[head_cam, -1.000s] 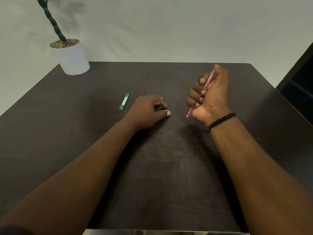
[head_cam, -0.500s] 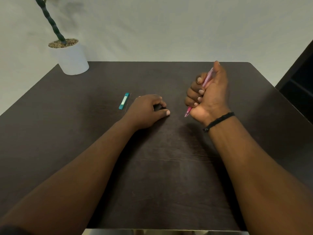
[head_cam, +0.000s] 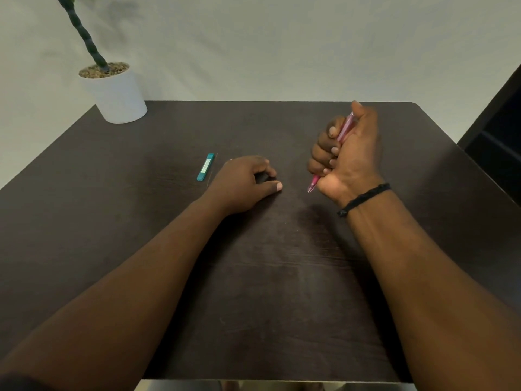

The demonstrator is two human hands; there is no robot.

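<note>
Since a moment ago the right hand [head_cam: 352, 159] has gone a little up and away from the person, and it carries the translucent pink plastic pen [head_cam: 344, 130] with it. The left hand has almost not moved.

At the far left corner of the dark brown wooden table [head_cam: 253, 306] stands a round white plant pot [head_cam: 118, 100] with pebbles on top and a twisted dark green stem [head_cam: 84, 35]. Nearer the middle lies a small flat teal plastic case [head_cam: 205, 167], just beside the left hand [head_cam: 239, 184]. This hand rests on the table with the fingers curled under and the thumb stretched out. I cannot tell if something is inside it.

To the right, the right hand is clenched around the pink pen, which is above the table. Its tip points down and the thumb presses on its top end. A black braided bracelet [head_cam: 363, 198] sits on that wrist.
</note>
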